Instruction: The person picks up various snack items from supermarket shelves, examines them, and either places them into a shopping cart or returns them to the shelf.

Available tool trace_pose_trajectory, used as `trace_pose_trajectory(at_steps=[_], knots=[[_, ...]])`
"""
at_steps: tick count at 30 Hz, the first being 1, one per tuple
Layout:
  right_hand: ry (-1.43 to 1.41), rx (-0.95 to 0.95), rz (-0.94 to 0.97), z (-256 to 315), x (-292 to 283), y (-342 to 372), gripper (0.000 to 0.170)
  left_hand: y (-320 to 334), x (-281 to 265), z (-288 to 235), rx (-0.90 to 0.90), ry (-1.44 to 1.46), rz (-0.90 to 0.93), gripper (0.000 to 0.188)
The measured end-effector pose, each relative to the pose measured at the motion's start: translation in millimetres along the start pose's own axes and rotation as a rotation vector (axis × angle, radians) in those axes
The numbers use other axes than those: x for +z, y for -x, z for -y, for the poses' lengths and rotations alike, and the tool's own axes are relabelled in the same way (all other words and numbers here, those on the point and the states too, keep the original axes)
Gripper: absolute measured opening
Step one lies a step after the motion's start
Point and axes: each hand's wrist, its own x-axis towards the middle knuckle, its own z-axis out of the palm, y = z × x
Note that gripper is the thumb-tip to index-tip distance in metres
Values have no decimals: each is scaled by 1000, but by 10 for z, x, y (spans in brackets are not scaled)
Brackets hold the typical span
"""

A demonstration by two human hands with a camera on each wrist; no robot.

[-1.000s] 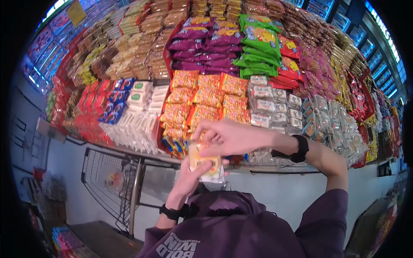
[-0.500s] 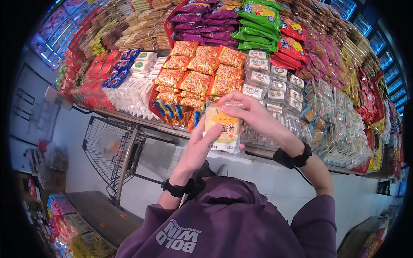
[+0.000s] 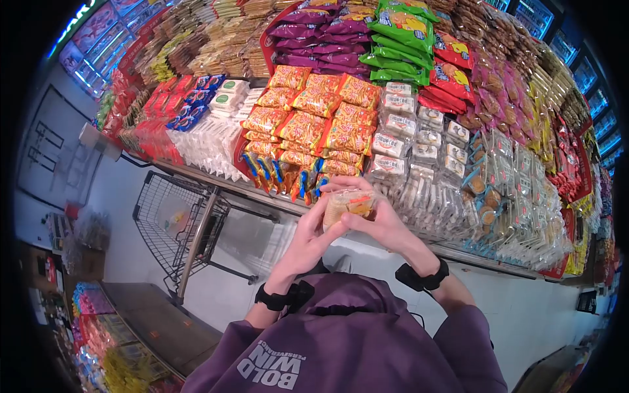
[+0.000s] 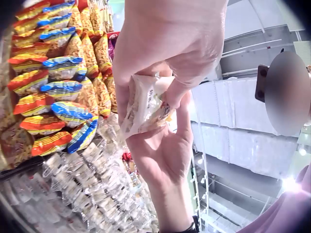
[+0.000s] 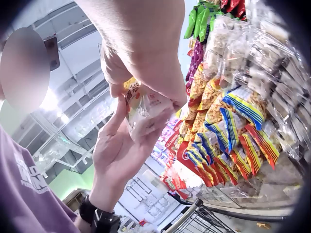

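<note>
Between both hands is a small packet of egg rolls point(image 3: 345, 207), a see-through and white wrapper with yellow and orange print, one end tipped up in the head view. My left hand point(image 3: 306, 234) grips its left side, thumb along the near face. On the other side my right hand point(image 3: 388, 226) holds it, thumb pressing the front and fingers behind. The left wrist view shows the packet's white printed back point(image 4: 146, 104) between the two hands. From the right wrist, its wrapper point(image 5: 146, 114) appears with the left palm below it. Some fingertips are hidden behind the packet.
Just beyond the hands, orange snack bags point(image 3: 314, 101) are stacked on the display counter. White-labelled packets point(image 3: 392, 145) lie to their right, purple bags point(image 3: 321, 36) and green bags point(image 3: 401, 39) behind. A wire shopping cart point(image 3: 173, 219) stands at the left below the counter edge.
The packet has turned from its printed front facing up to one end tipped toward the head camera. My right hand has come down from the packet's top to its right side.
</note>
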Motion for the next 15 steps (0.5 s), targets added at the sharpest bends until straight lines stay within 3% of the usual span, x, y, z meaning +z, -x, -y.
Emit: trace_pose_trajectory(at_steps=[2,9,15], knots=[[1,7,-1,-105,60,104,49,100,-85,152,-68,15,1,47],[307,-1,-87,-264,185,433,54,271,-181,296,-25,-92,-10,42],[186,34,-281,-360,287,656,52,225,-67,120,-44,-83,-18,40]])
